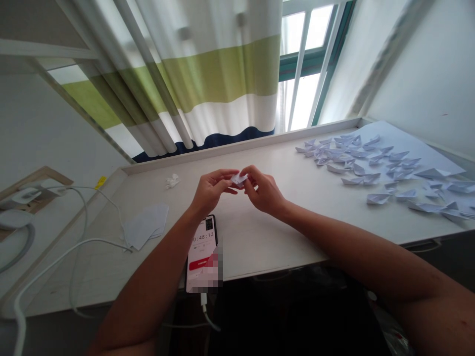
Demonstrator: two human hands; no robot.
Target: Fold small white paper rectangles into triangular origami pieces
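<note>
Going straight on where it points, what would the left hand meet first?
Apart from the small folded paper it holds, the left hand would probably meet the right hand first, just across from it, though depth is hard to judge.

Head-worn view, forward-down over white desk [256, 242]

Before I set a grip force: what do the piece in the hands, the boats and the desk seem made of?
Piece: probably thin white paper, matte, judging by its flat, folded facets.
Boats: likely the same matte white paper; crisp creases and pointed ends suggest it.
Desk: perhaps painted or laminated board, smooth with a soft sheen; its core doesn't show.
</note>
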